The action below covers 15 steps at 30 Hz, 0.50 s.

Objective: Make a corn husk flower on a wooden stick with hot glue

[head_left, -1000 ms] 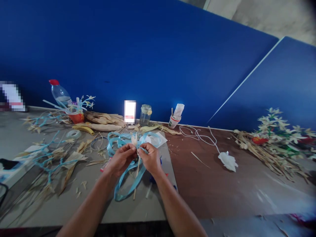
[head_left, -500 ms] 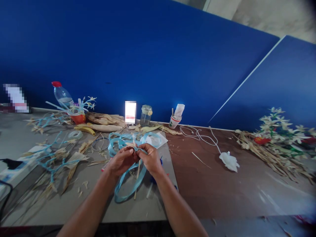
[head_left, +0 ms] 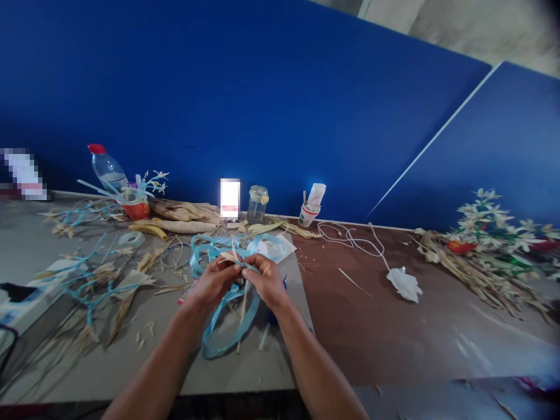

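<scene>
My left hand [head_left: 214, 281] and my right hand [head_left: 265, 281] meet over the table, thumbs and fingertips pinched close together. Between the left fingers is a small bundle of pale dried husk pieces [head_left: 229, 256] that pokes up above the hand. My right fingers grip the light blue ribbon [head_left: 210, 345] near that bundle. The ribbon's loose loop hangs below the hands, and more coils lie behind them. A thin straw-coloured stick [head_left: 241, 324] extends down under the fingertips. Exactly how the ribbon wraps there is hidden by the fingers.
Blue-wrapped twigs [head_left: 91, 297] with husk flowers and a power strip [head_left: 35, 300] lie left. Behind stand a red cup [head_left: 135, 210], a glass jar [head_left: 258, 204] and a white cup [head_left: 308, 214]. A white cable [head_left: 371, 255] and a flower bunch [head_left: 490, 233] are right.
The fingertips have shifted slightly around the husk bundle, and more of its pale pieces show above my left hand. Both hands stay together in nearly the same place.
</scene>
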Each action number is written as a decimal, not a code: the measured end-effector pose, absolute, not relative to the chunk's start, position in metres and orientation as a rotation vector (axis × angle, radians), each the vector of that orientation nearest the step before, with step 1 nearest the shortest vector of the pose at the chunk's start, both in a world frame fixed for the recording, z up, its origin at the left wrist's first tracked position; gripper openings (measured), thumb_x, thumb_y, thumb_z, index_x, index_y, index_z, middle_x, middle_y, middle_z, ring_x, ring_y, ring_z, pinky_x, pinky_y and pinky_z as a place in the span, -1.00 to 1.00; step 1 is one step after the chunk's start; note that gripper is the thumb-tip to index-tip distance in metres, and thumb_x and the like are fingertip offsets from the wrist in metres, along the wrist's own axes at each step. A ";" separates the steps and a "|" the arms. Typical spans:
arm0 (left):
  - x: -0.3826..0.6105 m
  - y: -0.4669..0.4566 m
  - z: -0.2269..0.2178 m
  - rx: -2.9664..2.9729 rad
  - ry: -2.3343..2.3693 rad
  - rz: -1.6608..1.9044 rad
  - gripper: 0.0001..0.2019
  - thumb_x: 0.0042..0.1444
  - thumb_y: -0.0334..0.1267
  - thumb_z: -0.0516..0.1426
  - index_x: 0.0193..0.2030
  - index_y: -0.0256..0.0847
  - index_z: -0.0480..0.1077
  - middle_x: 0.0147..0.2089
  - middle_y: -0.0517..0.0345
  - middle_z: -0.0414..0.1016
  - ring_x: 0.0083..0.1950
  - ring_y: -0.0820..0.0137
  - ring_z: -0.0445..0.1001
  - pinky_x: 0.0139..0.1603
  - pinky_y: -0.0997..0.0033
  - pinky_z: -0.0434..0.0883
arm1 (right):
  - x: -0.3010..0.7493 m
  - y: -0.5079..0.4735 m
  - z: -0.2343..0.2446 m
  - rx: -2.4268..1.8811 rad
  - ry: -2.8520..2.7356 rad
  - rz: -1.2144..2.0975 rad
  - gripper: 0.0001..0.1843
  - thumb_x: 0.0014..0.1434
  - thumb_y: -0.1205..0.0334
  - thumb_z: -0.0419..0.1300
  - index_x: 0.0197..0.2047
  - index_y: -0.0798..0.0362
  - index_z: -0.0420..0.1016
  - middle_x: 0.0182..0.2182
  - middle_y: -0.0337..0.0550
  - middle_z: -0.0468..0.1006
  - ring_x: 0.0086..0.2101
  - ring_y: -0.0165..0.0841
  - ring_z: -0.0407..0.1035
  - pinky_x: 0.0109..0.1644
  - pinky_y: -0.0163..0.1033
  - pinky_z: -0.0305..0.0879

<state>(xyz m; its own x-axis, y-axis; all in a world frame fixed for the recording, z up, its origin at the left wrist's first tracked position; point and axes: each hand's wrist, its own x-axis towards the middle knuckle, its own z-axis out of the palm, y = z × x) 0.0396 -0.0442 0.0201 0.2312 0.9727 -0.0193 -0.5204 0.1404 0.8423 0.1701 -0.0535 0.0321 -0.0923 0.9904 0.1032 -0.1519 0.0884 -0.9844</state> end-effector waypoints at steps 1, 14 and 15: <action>0.039 -0.045 0.021 0.877 0.718 1.226 -0.78 -0.20 -0.34 0.30 -0.35 -0.31 0.43 -0.44 0.16 0.43 -0.41 0.47 0.38 -0.38 0.49 0.29 | 0.172 -0.053 0.032 -0.966 -1.219 1.315 -0.89 -0.16 0.27 0.20 -0.47 0.08 0.41 -0.58 -0.32 0.40 -0.54 -0.49 0.21 -0.40 -0.37 0.15; 0.041 -0.045 0.016 1.131 0.714 1.240 -0.86 -0.07 -0.29 0.24 -0.35 -0.26 0.40 -0.49 0.21 0.40 -0.43 0.50 0.36 -0.36 0.50 0.30 | 0.173 -0.048 0.024 -0.966 -1.065 1.428 -0.89 -0.14 0.24 0.24 -0.52 0.09 0.40 -0.68 -0.34 0.38 -0.63 -0.53 0.12 -0.50 -0.37 0.04; 0.042 -0.045 0.016 1.101 0.684 1.238 -0.87 -0.05 -0.28 0.23 -0.36 -0.27 0.40 -0.50 0.20 0.41 -0.43 0.50 0.36 -0.36 0.51 0.30 | 0.174 -0.048 0.025 -0.943 -1.038 1.450 -0.89 -0.15 0.25 0.24 -0.52 0.09 0.40 -0.69 -0.34 0.39 -0.63 -0.53 0.14 -0.50 -0.37 0.05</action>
